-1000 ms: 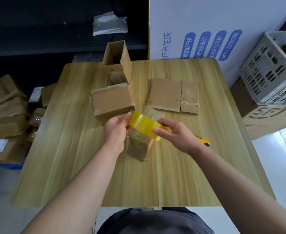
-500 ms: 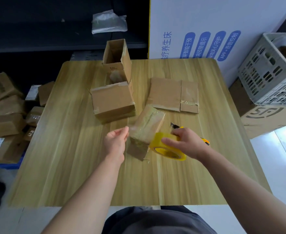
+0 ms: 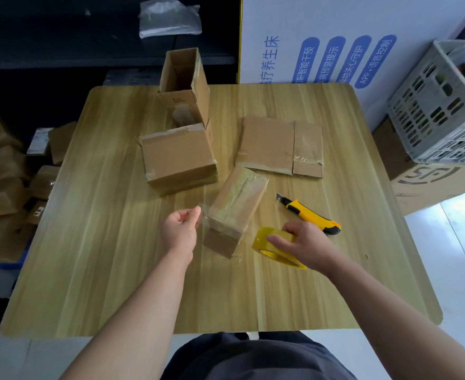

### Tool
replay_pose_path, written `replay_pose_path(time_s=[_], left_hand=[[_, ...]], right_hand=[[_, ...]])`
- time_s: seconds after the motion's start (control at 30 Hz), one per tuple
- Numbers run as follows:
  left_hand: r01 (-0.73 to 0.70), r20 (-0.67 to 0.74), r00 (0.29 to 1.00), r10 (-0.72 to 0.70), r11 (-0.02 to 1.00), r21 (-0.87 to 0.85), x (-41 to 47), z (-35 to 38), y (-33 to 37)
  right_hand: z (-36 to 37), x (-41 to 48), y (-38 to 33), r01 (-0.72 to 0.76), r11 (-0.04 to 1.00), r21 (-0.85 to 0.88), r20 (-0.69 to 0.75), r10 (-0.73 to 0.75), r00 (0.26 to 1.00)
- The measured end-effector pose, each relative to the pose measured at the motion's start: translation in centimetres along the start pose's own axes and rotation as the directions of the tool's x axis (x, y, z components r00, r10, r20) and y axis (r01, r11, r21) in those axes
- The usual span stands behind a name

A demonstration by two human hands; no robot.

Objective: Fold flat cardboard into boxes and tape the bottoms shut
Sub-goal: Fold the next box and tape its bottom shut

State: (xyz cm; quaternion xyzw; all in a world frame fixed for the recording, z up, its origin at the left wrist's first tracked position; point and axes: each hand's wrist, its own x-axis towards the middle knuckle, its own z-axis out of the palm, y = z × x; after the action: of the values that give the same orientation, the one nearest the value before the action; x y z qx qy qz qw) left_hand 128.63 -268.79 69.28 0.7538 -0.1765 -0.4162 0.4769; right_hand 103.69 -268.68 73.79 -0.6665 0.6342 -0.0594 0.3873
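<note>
The small box [image 3: 235,207] is lying at a slant in the middle of the tabletop [image 3: 102,256], between the two hands, and glossy tape is already running along its upper face. The left hand [image 3: 180,233] is hovering just left of it. Its thumb and forefinger are pressed together and are pinching what looks like a clear tape strip [image 3: 204,219] leading to the near end of the box. The right hand [image 3: 308,248] is just right of the box, its fingers [image 3: 278,239] curling round the yellow tape roll [image 3: 261,244]. A yellow utility knife [image 3: 308,215] is lying just beyond this hand.

The box is probably empty and light. It is likely stiff along the edges, while the walls and flaps are giving way under pressure. On the smooth wood it may be sliding when the tape is pulled, so pressing it from above or holding it by the corners seems safest. The strip is thin and sticky and is folding on itself easily, so it is better held by the very end and kept stretched. The roll is rigid and is giving a sure grip around its rim.
</note>
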Motion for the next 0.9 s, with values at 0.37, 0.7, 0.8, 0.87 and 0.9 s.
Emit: replay_pose_path(time_s=[0.37,0.7,0.8,0.87,0.9], left_hand=[[-0.066,0.043,0.997,0.056,0.96,0.273,-0.2,0.8,0.1],[-0.45,0.288,0.893,0.347,0.661,0.6,0.3,1.6,0.6],[-0.552,0.398,0.833,0.384,0.536,0.639,0.9,1.5,-0.1],[-0.594,0.432,0.804,0.408,0.525,0.61,0.8,1.2,-0.3],[-0.602,0.425,0.798,0.426,0.555,0.573,0.5,1.1,-0.3]], right_hand=[[2.5,1.4,1.6,-0.037,0.999,-0.028,0.109,0.04,0.993],[3.8,1.9,1.4,-0.033,0.998,0.052,0.135,0.025,0.99],[3.8,1.9,1.4,-0.035,0.997,0.062,0.133,0.027,0.991],[3.8,1.9,1.7,-0.044,0.997,0.069,0.13,0.035,0.991],[3.7,1.9,1.7,-0.049,0.996,0.071,0.135,0.039,0.99]])
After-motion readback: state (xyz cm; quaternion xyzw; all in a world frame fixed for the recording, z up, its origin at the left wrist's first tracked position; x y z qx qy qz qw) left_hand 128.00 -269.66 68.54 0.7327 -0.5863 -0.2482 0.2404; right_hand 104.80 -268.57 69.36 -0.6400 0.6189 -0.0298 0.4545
